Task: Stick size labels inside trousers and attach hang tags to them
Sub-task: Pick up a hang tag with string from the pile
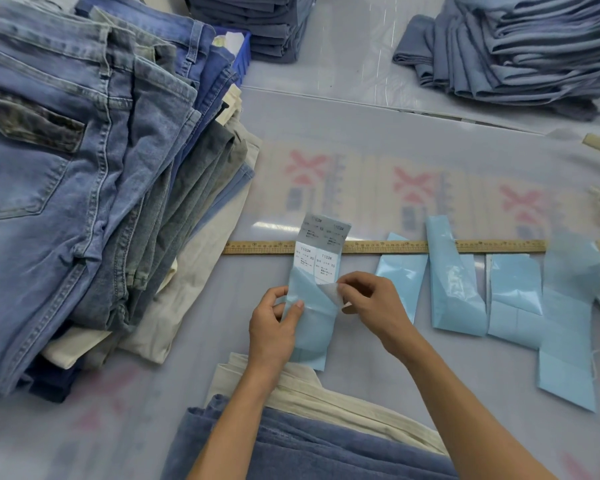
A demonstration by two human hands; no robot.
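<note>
A strip of white size labels on light-blue backing (314,271) is held over the table's middle. My left hand (274,323) grips the strip's lower left edge, thumb on top. My right hand (371,303) pinches the corner of one white label (329,292), which is partly peeled off the backing. Printed labels marked XS remain on the strip above. Folded trousers, one cream (309,393) and one blue (291,448), lie just below my hands at the near edge.
A tall stack of jeans (84,188) fills the left. Used blue backing strips (513,299) lie to the right. A wooden ruler (482,246) runs across the table. More folded denim piles (520,46) sit at the back.
</note>
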